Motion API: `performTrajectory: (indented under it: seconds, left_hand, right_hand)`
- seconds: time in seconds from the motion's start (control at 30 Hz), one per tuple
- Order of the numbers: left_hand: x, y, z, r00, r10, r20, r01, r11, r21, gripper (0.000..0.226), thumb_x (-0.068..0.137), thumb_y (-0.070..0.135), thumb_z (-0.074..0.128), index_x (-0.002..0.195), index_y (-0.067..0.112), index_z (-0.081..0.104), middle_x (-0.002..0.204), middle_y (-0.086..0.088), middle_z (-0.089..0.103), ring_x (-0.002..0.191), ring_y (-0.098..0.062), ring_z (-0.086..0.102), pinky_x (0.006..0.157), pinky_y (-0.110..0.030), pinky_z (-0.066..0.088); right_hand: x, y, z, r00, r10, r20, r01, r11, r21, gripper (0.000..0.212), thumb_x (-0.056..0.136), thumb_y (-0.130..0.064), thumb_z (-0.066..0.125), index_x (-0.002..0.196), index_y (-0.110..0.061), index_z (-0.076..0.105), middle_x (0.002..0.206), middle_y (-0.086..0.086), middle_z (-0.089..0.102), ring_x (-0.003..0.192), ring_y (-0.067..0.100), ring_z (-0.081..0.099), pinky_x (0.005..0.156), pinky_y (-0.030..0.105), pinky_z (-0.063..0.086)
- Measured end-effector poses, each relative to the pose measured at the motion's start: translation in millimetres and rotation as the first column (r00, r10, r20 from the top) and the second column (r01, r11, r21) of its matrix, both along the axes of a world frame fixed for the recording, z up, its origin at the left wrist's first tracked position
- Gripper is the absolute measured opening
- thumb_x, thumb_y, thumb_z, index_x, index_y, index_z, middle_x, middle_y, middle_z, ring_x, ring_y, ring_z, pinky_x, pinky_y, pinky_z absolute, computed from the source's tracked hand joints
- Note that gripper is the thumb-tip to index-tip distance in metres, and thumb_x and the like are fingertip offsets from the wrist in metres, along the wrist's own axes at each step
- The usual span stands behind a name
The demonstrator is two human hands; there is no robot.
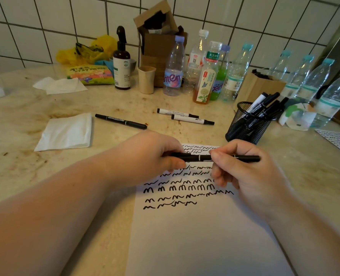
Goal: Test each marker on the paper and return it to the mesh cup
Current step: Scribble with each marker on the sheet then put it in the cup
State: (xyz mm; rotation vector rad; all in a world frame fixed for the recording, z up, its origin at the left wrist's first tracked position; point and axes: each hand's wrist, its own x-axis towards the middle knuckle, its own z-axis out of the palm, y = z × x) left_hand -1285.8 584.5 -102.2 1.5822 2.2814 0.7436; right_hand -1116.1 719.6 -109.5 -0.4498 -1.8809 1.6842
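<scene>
Hands: left hand (155,154) and right hand (242,172) both grip one black marker (201,157) over the paper (195,236).
Done: many squiggle rows; several markers in the mesh cup (246,126).
Left: three loose markers (182,116) toward the worktop's back edge, probably untested.

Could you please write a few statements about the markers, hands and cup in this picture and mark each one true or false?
1. Both hands hold one black marker above the paper. True: the left hand grips one end and the right hand the other.
2. The mesh cup is empty. False: several markers stand in it.
3. Three markers lie loose on the counter beyond the paper. True: one black marker and two white-barrelled ones.
4. The paper is blank. False: rows of black squiggles cover its upper part.
5. The mesh cup lies tipped on its side. False: it stands upright, to the right of the paper.
</scene>
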Motion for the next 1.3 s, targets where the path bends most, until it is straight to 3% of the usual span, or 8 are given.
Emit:
performTrajectory:
  seconds: [0.13, 0.33, 0.5, 0.87, 1.0, 1.13, 1.2, 1.3]
  left_hand:
    - [-8, -1, -5, 0.998, 0.043, -0.05, -0.042, 0.999, 0.006, 0.035, 0.087, 0.052, 0.062, 0.121, 0.044, 0.059, 0.08, 0.016, 0.067, 0.068, 0.004, 0.062, 0.061, -0.013, 0.046]
    - [-4, -3, -7, 0.998, 0.01, -0.059, -0.013, 0.999, -0.051, 0.031, 0.088, 0.056, 0.059, 0.117, 0.045, 0.063, 0.076, 0.019, 0.067, 0.064, 0.004, 0.06, 0.053, -0.01, 0.036]
    - [-3, -4, -6, 0.997, -0.011, -0.073, 0.006, 0.998, -0.065, 0.029, 0.089, 0.056, 0.059, 0.114, 0.042, 0.065, 0.076, 0.018, 0.066, 0.064, -0.001, 0.062, 0.053, -0.013, 0.04]
    - [-7, -2, -10, 0.998, 0.001, -0.059, -0.004, 0.998, -0.057, 0.022, 0.089, 0.054, 0.06, 0.106, 0.042, 0.068, 0.072, 0.014, 0.068, 0.064, -0.008, 0.063, 0.053, -0.018, 0.044]
    - [-8, -3, -10, 0.999, -0.004, -0.048, 0.001, 0.999, -0.053, 0.022, 0.09, 0.054, 0.059, 0.106, 0.043, 0.068, 0.074, 0.016, 0.068, 0.063, -0.006, 0.063, 0.057, -0.021, 0.049]
    - [-10, -1, -12, 0.999, -0.019, -0.047, 0.017, 0.999, -0.051, 0.021, 0.091, 0.053, 0.058, 0.106, 0.041, 0.067, 0.076, 0.011, 0.069, 0.056, -0.002, 0.056, 0.052, -0.018, 0.043]
    - [-9, 0, -12, 0.999, -0.018, -0.046, 0.015, 0.999, -0.052, 0.02, 0.091, 0.053, 0.058, 0.105, 0.041, 0.067, 0.075, 0.011, 0.069, 0.056, -0.002, 0.055, 0.053, -0.02, 0.044]
    - [-8, 0, -11, 0.999, -0.012, -0.039, 0.009, 0.998, -0.061, 0.017, 0.091, 0.052, 0.059, 0.102, 0.042, 0.068, 0.073, 0.011, 0.067, 0.057, -0.002, 0.055, 0.054, -0.02, 0.045]
  right_hand:
    - [8, 5, 17, 0.972, -0.224, -0.072, 0.233, 0.96, 0.156, 0.006, 0.088, -0.013, 0.069, 0.089, -0.013, 0.075, 0.067, 0.006, 0.069, 0.059, 0.017, 0.062, 0.057, 0.026, 0.053]
    - [15, 36, 49, 0.875, -0.455, -0.162, 0.478, 0.865, 0.155, 0.018, 0.099, -0.016, 0.057, 0.096, -0.022, 0.074, 0.079, 0.004, 0.067, 0.065, 0.018, 0.063, 0.065, 0.035, 0.051]
    - [7, 64, 60, 0.805, -0.574, -0.149, 0.587, 0.732, 0.345, 0.014, 0.098, -0.025, 0.056, 0.104, -0.026, 0.068, 0.084, 0.001, 0.07, 0.062, 0.013, 0.065, 0.066, 0.034, 0.056]
    - [-16, 92, 70, 0.733, -0.68, 0.003, 0.545, 0.589, 0.597, 0.025, 0.086, -0.049, 0.059, 0.104, -0.033, 0.064, 0.088, -0.005, 0.073, 0.078, 0.023, 0.072, 0.079, 0.049, 0.059]
    - [-18, 95, 70, 0.726, -0.686, -0.037, 0.597, 0.604, 0.527, 0.036, 0.092, -0.049, 0.061, 0.123, -0.032, 0.056, 0.088, -0.002, 0.072, 0.065, 0.015, 0.068, 0.06, 0.031, 0.053]
    - [-18, 73, 65, 0.742, -0.633, -0.22, 0.638, 0.566, 0.523, 0.022, 0.094, -0.04, 0.061, 0.114, -0.032, 0.057, 0.071, 0.003, 0.065, 0.057, 0.016, 0.055, 0.059, 0.025, 0.044]
    - [-28, 61, 60, 0.799, -0.568, -0.197, 0.559, 0.581, 0.591, 0.01, 0.094, -0.037, 0.063, 0.103, -0.033, 0.062, 0.073, -0.001, 0.066, 0.062, 0.014, 0.056, 0.061, 0.026, 0.044]
    - [-54, 56, 49, 0.87, -0.48, 0.112, 0.24, 0.612, 0.754, 0.004, 0.094, -0.031, 0.064, 0.096, -0.032, 0.068, 0.087, -0.01, 0.069, 0.078, 0.01, 0.061, 0.063, 0.022, 0.042]
